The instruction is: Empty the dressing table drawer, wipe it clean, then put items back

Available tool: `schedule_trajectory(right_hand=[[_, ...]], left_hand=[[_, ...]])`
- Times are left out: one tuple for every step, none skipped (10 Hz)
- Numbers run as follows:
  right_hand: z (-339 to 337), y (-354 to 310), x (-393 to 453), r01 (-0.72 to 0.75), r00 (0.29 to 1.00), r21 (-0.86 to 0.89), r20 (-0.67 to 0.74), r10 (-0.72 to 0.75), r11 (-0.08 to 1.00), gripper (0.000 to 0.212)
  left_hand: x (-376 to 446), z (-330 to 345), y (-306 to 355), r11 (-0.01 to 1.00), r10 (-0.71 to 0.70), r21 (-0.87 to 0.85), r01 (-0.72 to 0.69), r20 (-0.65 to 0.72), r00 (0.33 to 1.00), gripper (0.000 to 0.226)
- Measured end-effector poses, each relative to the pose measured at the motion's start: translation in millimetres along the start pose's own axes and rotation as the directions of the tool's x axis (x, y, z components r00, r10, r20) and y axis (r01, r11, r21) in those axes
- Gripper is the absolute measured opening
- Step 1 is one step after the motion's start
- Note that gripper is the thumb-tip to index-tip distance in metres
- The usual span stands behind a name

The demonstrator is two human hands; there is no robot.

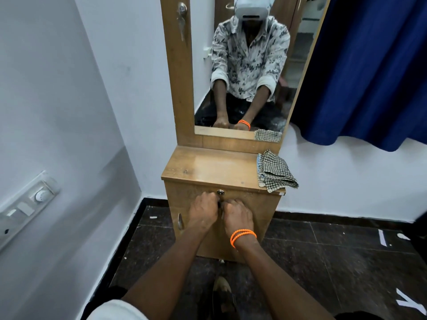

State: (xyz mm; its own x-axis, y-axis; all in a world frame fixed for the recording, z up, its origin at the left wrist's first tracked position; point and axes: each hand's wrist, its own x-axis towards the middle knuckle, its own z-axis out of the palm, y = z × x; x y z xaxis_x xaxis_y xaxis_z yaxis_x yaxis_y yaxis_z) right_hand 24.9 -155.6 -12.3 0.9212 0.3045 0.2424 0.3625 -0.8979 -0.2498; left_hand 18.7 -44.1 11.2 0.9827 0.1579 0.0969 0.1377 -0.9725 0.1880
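Observation:
A small wooden dressing table [208, 167] stands against the wall under a tall mirror. Its drawer front [261, 202] is closed, with a round lock [220, 192] near the top. My left hand [203, 210] and my right hand [238, 214] sit side by side on the drawer front just below the lock, fingers curled round a dark handle that they mostly hide. An orange band circles my right wrist. A folded checked cloth [275, 172] lies on the table top at its right edge, overhanging slightly.
Below the drawer is a cabinet door with a metal handle [180, 221]. A white wall with a switch panel [30, 204] runs close on the left. A blue curtain [369, 72] hangs at the right. The floor [335, 262] is dark tile.

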Motion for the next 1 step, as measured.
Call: schedule_trajectory(right_hand=[[-17.5,2.9,2.7,0.071,0.997,0.008,0.021,-0.071,0.997,0.019]], left_hand=[[-0.5,-14.2,-3.8,0.997,0.030,-0.071,-0.032,-0.027,0.999,0.019]])
